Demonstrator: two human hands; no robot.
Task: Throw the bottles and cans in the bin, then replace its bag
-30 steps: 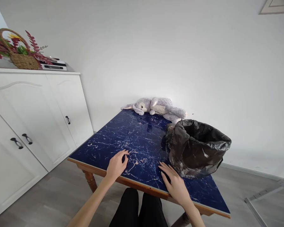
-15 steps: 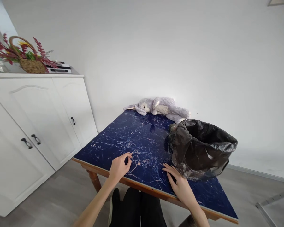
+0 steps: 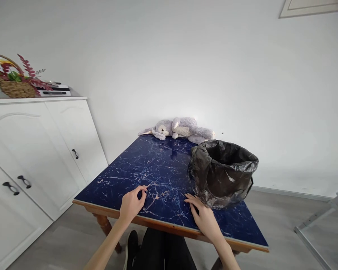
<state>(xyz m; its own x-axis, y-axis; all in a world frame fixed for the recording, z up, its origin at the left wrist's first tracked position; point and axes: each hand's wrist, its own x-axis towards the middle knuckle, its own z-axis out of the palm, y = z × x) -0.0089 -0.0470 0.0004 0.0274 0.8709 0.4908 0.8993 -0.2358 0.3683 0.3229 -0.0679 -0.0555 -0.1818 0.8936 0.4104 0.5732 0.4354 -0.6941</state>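
My left hand (image 3: 132, 202) rests near the front edge of the blue marble-patterned table (image 3: 157, 168). Its thumb and forefinger curl together into a loop, and I see nothing held between them. Flat on the tabletop lies my right hand (image 3: 204, 217), fingers stretched out and slightly apart. Just beyond it stands a bin lined with a black plastic bag (image 3: 222, 180). The bag's mouth gapes upward, and its lower edge meets or overlaps the back of my right hand; whether they touch I cannot tell. A grey plush rabbit (image 3: 183, 129) lies on its side at the table's far edge.
White cabinets (image 3: 59, 150) with dark handles stand on the left. On top are a wicker basket (image 3: 18, 89) of artificial flowers and a white device (image 3: 56, 90). The pale wall (image 3: 169, 56) rises behind the table. A metal frame (image 3: 312, 225) stands at right.
The view has turned slightly to the right, so everything sits further left in the picture. Both hands keep their places on the table; the bin and rabbit have not moved.
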